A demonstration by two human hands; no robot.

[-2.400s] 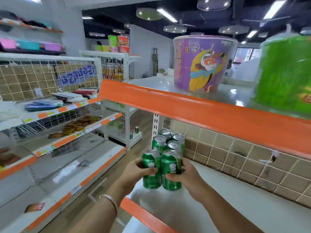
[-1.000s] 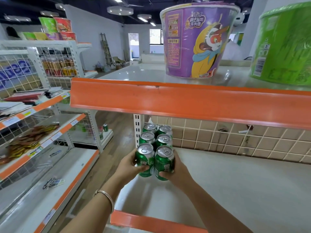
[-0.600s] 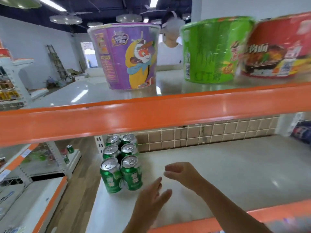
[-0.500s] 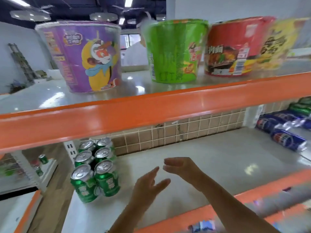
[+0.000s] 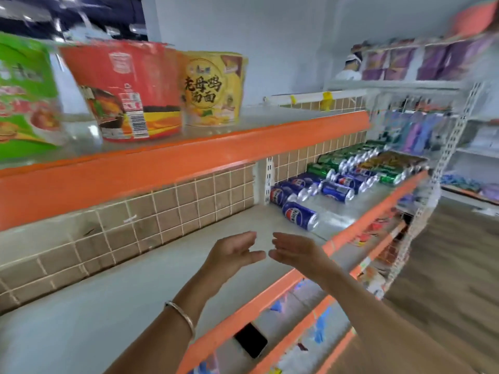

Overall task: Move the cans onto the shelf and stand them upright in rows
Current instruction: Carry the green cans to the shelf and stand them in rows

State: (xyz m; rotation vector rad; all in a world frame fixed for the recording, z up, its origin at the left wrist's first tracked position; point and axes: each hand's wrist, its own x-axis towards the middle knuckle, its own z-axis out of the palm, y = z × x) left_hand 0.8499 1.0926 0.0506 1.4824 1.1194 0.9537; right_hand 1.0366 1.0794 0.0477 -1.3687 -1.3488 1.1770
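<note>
Both hands hover empty over the grey shelf board (image 5: 129, 298), palms facing each other. My left hand (image 5: 232, 253) and my right hand (image 5: 295, 252) have relaxed, slightly bent fingers that nearly touch. To the right, several blue cans (image 5: 299, 215) lie on their sides on the same shelf level, the nearest one just beyond my right hand. Behind them lie several green cans (image 5: 321, 168), also on their sides. The upright green cans placed earlier are out of view to the left.
The upper shelf with its orange front edge (image 5: 189, 163) holds large noodle tubs: green (image 5: 24, 95), red (image 5: 127, 90) and yellow (image 5: 213, 87). A brown tiled back panel (image 5: 162, 211) closes the shelf. A black phone (image 5: 251, 344) lies on a lower shelf. Wooden floor (image 5: 445, 279) at right.
My hands let go of the two green cans, now standing at the shelf's left end. The view has swung right, bringing the lying blue and green cans into sight.
</note>
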